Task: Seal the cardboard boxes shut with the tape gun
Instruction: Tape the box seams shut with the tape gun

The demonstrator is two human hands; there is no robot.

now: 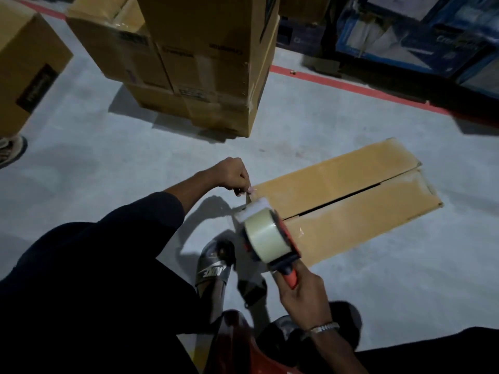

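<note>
1. The cardboard box [348, 201] lies low on the grey floor [351, 279], in front of the person and a bit to the right. Its two top flaps are folded down, and a thin dark gap runs between them along the middle.
2. The tape gun [270, 238] is at the near end of the box, right by the start of the gap. It has a red handle and a big roll of pale tape [263, 238] on it.
3. The right hand [302, 292] grips the red handle, with its fingers curled tight round it. A shiny bracelet [325, 327] sits on that wrist.
4. The left hand [232, 174] is at the near corner of the box, just beside the tape gun. Its fingers are curled, and the fingertips pinch something small and pale at the box edge. It looks like the end of the tape, but it is too small to be sure.
5. A dark sandal [213, 268] with white letters is on the floor below the tape gun. The person's dark trousers fill the near left side.
6. A tall stack of brown boxes [205, 63] stands farther off on the floor. Another brown box [24, 63] is at the far left, with a shoe [10, 151] under it.
7. A red line [351, 86] runs across the floor behind the box. Blue and white packs [421, 36] sit beyond it at the top right.
</note>
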